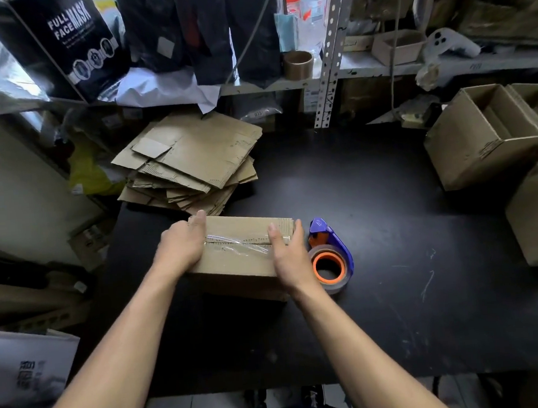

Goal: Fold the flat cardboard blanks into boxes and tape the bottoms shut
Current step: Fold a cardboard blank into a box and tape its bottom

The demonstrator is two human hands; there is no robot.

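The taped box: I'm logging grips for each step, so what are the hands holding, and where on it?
Both hold the taped box: the left hand grips its left end, the right hand its right end, beside the tape dispenser.

Brown box (238, 257), purple-orange tape dispenser (330, 253)
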